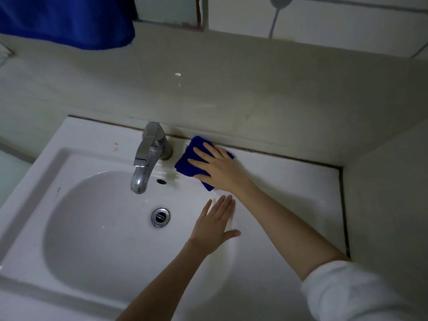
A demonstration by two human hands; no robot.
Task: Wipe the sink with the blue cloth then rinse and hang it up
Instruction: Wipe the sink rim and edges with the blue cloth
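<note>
The white sink (289, 177) fills the lower part of the head view, with a chrome tap (149, 156) at its back edge. A folded blue cloth (188, 161) lies flat on the sink's back ledge, just right of the tap. My right hand (217, 167) presses down on the cloth with straight, spread fingers. Over the right side of the basin, my left hand (215, 224) is held flat with its fingers straight, holding nothing. Whether it touches the basin I cannot tell.
A chrome drain (160, 217) sits in the basin's middle, with an overflow hole (161, 181) under the tap. A large blue towel (69, 19) hangs at the top left. Tiled walls close in behind and to the right of the sink.
</note>
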